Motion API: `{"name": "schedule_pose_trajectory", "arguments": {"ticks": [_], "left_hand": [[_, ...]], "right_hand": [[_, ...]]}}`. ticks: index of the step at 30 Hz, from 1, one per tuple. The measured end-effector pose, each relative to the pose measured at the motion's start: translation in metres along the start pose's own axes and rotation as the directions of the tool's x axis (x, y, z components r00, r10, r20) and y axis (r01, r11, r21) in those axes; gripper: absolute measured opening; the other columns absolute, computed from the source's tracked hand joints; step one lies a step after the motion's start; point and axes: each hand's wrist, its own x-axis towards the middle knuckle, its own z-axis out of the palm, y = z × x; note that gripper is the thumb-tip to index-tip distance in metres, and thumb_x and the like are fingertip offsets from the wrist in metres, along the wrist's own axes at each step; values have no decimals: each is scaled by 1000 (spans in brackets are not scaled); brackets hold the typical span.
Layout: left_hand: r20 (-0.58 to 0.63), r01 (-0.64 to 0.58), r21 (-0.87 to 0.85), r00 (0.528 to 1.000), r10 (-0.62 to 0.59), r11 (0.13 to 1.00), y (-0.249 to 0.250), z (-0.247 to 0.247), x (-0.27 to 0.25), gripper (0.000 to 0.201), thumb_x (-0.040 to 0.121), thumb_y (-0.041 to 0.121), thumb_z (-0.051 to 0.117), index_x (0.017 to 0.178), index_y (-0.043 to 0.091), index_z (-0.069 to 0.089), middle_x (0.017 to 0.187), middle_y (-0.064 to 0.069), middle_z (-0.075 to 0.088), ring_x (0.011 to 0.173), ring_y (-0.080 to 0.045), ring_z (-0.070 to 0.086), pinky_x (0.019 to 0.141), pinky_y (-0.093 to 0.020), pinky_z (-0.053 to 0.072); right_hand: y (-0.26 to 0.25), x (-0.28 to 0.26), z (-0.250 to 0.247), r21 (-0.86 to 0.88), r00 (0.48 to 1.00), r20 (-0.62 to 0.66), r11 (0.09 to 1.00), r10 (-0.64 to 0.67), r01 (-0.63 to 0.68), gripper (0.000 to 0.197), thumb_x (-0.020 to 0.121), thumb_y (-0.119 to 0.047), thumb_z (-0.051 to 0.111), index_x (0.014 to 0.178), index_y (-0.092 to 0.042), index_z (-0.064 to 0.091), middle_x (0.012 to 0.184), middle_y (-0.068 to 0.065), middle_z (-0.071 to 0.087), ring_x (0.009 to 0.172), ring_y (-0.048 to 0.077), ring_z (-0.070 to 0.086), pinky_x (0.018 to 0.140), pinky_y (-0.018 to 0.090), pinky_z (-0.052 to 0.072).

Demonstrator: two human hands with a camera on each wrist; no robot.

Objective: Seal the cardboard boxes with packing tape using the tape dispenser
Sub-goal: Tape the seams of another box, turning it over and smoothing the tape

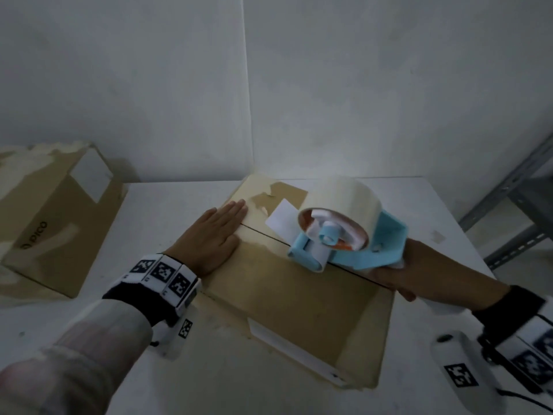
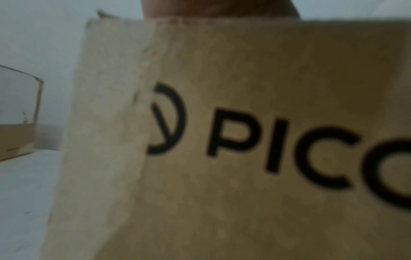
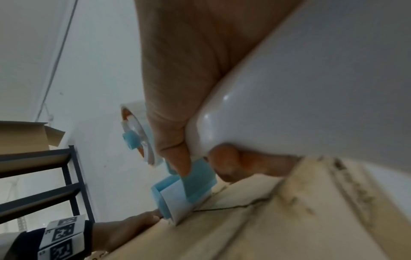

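Observation:
A brown cardboard box [image 1: 299,298] lies flat on the white table, flaps closed, a dark seam running across its top. My left hand [image 1: 214,235] lies flat with straight fingers on the box's left end. My right hand [image 1: 395,280] grips the white handle of a light-blue tape dispenser [image 1: 344,235] carrying a big roll of beige tape [image 1: 341,199]; its front roller [image 3: 175,205] rests on the seam. In the left wrist view the box side [image 2: 244,140] printed PICO fills the frame. The right wrist view shows my fingers [image 3: 177,123] curled round the handle.
A second brown PICO box [image 1: 57,217] with a white label sits at the table's left rear. A grey metal shelf rack [image 1: 514,211] stands to the right of the table. White walls meet in a corner just behind the table.

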Motion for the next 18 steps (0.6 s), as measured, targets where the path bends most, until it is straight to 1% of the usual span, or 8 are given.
{"name": "schedule_pose_trajectory", "arguments": {"ticks": [2,3,8,11,12,14,16,18], "left_hand": [[10,2,-1,1000,-2,1000,0,-1,0,91,63,52,-11,147,18,-6,157,2,-8,145,-8,-5,113,-22,-5],[14,3,-2,1000,-3,1000,0,-2,-1,91,63,52,-11,147,19,-6,157,2,-8,145,-8,-5,114,-23,-4],[25,9,1,1000,-9,1000,0,-1,0,92,62,54,-9,147,19,-5,157,3,-7,144,-8,-4,114,-22,-4],[20,7,-10,1000,-7,1000,0,-2,0,92,62,54,-8,147,18,-5,157,3,-7,144,-7,-3,114,-23,-4],[21,7,-11,1000,-7,1000,0,-2,0,92,62,54,-8,147,18,-5,157,3,-7,144,-7,-3,114,-23,-4],[22,6,-18,1000,-6,1000,0,-2,0,92,62,54,-8,147,18,-4,157,3,-6,144,-6,-3,114,-24,-3],[15,4,-36,1000,-3,999,1,-2,0,93,63,55,-6,148,17,-1,157,2,-4,144,-7,-2,115,-26,-2],[16,4,-36,1000,-4,999,1,-1,0,93,63,54,-6,148,17,0,157,1,-4,144,-8,-1,116,-27,-1]], "right_hand": [[16,-11,-9,-16,1000,-14,999,28,-28,34,79,-30,67,75,3,58,58,17,56,47,14,47,44,21,36],[22,-15,-13,-26,999,-15,999,37,-37,33,79,-29,67,76,3,59,59,15,56,46,13,47,43,20,36],[40,-39,-34,-86,997,-16,994,70,-71,24,80,-14,64,67,4,53,44,-5,49,40,5,42,41,14,34],[56,-53,-45,-112,995,-46,989,90,-95,19,79,-15,65,66,-3,57,44,-5,52,38,2,42,41,16,36],[62,-59,-49,-119,992,-63,986,108,-115,15,77,-17,66,65,-9,60,45,-3,55,39,3,44,43,20,37],[73,-69,-55,-129,987,-92,981,133,-144,10,75,-17,67,66,-20,64,47,-1,60,37,3,48,46,20,39],[85,-77,-58,-101,986,-117,986,122,-134,22,75,-5,68,66,-25,66,48,-2,63,35,3,49,41,17,39],[93,-84,-57,-90,986,-103,986,133,-143,31,74,4,67,63,-24,66,44,-4,62,32,4,48,36,16,39]]}}
